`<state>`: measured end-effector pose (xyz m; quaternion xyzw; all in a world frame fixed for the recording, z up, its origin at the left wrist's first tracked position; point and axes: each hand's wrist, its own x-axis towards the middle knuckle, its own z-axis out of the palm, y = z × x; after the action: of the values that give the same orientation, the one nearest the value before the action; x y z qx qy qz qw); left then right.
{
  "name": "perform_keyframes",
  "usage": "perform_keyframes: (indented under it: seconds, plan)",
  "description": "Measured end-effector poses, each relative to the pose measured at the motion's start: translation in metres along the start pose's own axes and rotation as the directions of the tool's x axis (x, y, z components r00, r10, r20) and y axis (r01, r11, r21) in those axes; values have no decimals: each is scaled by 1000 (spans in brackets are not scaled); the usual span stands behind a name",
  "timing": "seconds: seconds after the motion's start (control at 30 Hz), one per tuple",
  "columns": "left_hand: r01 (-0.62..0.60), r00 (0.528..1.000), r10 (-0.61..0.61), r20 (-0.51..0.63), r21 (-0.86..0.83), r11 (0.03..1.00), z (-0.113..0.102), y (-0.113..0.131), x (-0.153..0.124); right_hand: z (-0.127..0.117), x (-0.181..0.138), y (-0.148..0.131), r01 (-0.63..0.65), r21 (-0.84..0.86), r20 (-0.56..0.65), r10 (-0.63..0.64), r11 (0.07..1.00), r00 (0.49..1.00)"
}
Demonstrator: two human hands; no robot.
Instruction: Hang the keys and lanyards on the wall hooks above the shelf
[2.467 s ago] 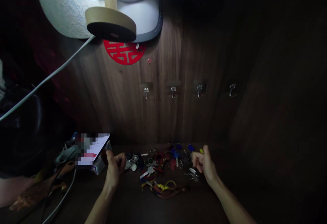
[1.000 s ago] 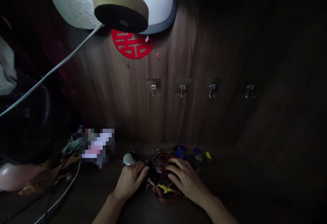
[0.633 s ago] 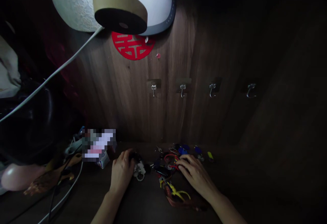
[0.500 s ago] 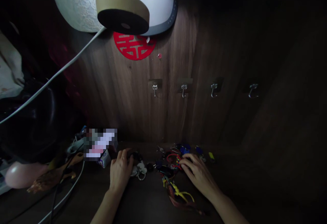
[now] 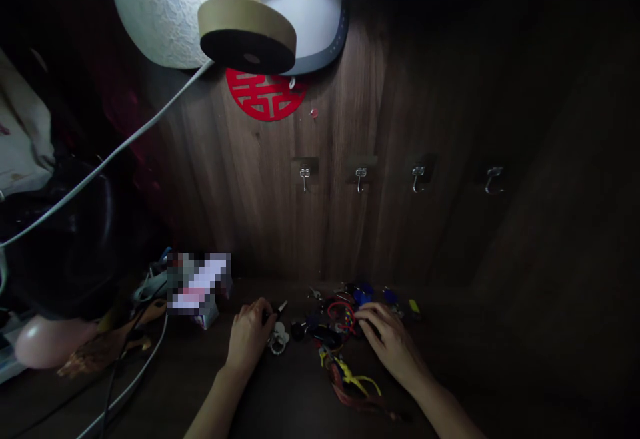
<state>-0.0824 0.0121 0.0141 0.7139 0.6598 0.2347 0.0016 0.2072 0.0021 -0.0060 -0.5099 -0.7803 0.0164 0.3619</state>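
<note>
A heap of keys and key rings (image 5: pixel 330 322) lies on a dark wooden surface, with blue tags, a yellow tag and red and yellow cords among them. My left hand (image 5: pixel 249 342) is curled at the heap's left edge, its fingers pinched on a key bunch (image 5: pixel 277 324) with a pale fob. My right hand (image 5: pixel 389 344) rests on the right part of the heap, fingers bent over the keys near a red cord (image 5: pixel 341 312). A yellow and brown lanyard (image 5: pixel 353 389) trails toward me.
Several metal hooks (image 5: pixel 360 179) are fixed in a row on the wood wall behind. A red paper cutout (image 5: pixel 265 97) hangs above them. At left are a lamp base (image 5: pixel 247 35), a grey cable (image 5: pixel 107 159), a small box (image 5: pixel 197 285) and clutter.
Both hands came down onto the key heap, pulled it together, then spread apart again. My left hand drew a key bunch to the left; the lanyard now lies stretched out toward me.
</note>
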Motion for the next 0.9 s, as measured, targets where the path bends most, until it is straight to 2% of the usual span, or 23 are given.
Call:
perform_keyframes:
  seconds: [0.1,0.17,0.23,0.3,0.43,0.53,0.67,0.77,0.9]
  plan:
    - [-18,999,17,-40,-37,999,1,-1,0,-1,1,-2,28,21,-19,-27,999,999]
    - [-31,994,21,-108,-86,996,3,-2,0,-1,2,-5,50,34,-45,-48,998,998]
    - [-48,983,9,-184,-208,977,4,-2,1,-1,3,-9,72,43,-72,-69,997,995]
    - [-57,974,-34,-223,-393,918,5,2,3,-1,4,-13,97,52,-89,-92,994,992]
    - [-11,985,-112,-130,-699,715,0,17,6,0,5,-23,125,87,-88,-117,988,989]
    - [29,995,-93,-33,-803,596,-6,32,6,-1,6,-32,102,136,-89,-91,985,992]
    - [62,998,-50,44,-889,455,-8,53,3,-3,5,-48,76,257,-44,-67,963,997]
    - [40,999,6,46,-915,400,-2,68,-2,-1,5,-58,51,355,23,-63,934,998]
    - [-64,998,42,-51,-895,442,14,83,-7,5,6,-63,-55,464,63,29,884,998]
